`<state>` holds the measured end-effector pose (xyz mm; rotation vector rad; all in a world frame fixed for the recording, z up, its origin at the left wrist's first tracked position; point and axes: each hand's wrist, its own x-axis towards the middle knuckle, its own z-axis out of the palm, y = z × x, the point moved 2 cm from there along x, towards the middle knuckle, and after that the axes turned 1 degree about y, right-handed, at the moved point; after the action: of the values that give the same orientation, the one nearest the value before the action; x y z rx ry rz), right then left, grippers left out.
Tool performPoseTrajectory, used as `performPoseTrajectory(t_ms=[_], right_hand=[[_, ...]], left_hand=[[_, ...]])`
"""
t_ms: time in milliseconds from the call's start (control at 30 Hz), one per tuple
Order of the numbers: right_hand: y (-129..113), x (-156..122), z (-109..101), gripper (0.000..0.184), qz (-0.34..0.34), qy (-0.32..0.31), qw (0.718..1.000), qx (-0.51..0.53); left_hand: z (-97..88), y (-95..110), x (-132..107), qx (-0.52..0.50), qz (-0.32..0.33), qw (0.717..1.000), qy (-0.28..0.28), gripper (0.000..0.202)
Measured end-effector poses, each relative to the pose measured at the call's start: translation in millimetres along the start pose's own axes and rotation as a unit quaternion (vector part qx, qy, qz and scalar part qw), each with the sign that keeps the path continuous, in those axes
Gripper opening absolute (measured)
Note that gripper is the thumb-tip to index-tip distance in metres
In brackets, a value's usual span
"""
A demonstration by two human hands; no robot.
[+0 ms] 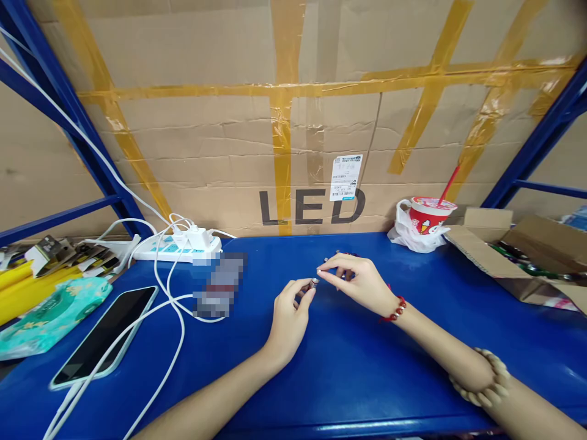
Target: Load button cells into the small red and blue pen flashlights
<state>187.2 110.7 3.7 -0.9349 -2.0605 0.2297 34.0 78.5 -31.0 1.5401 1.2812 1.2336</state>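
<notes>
My left hand (pixel 290 315) is closed above the blue tabletop, pinching a small dark cylinder with a silvery end (pixel 314 283) between thumb and fingers. Just right of that end is my right hand (pixel 360 281), its thumb and index fingertips pressed together. Whatever is between those fingertips, if anything, is too small to make out. The two hands are close but apart. Behind the right hand, small dark items (pixel 343 253) show partly on the table; the hand hides most of them.
White cables run from a power strip (pixel 156 250) across a phone (pixel 105 336) at left. A teal soft pack (pixel 59 315) and yellow tubes (pixel 41 281) lie beyond. To the right stand a red cup with straw (pixel 428 217) and an open carton (pixel 486 263). A large cardboard box (pixel 206 153) rises behind.
</notes>
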Motion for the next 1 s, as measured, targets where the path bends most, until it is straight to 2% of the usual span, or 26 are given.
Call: performPoseTrajectory(t_ms=[133,367,533,800,1000], right_hand=[[-2.0,-0.2,2.1,0.022,-0.028,-0.028,0.999,0.033],[-0.2,0.4,0.2,0.022,-0.065,-0.037,0.995,0.065],[-1.9,-0.4,-1.5,0.021,-0.063,-0.042,0.996,0.056],[-4.1,0.6,1.5,0.020,-0.047,-0.093,0.992,0.065],[-2.8,1.1,1.5,0.019,-0.081,-0.093,0.990,0.067]], left_hand=[[-0.2,0.5,-1.0,0.010,0.008,1.000,0.004,0.021],[-0.3,3.3,-2.4,0.027,0.035,0.999,0.004,0.022],[-1.7,4.3,-1.9,0.018,0.038,0.999,0.013,0.022],[-3.5,2.4,-1.1,0.032,0.027,0.999,0.025,0.020],[-2.7,2.7,-1.1,0.041,0.024,0.999,0.011,0.018]])
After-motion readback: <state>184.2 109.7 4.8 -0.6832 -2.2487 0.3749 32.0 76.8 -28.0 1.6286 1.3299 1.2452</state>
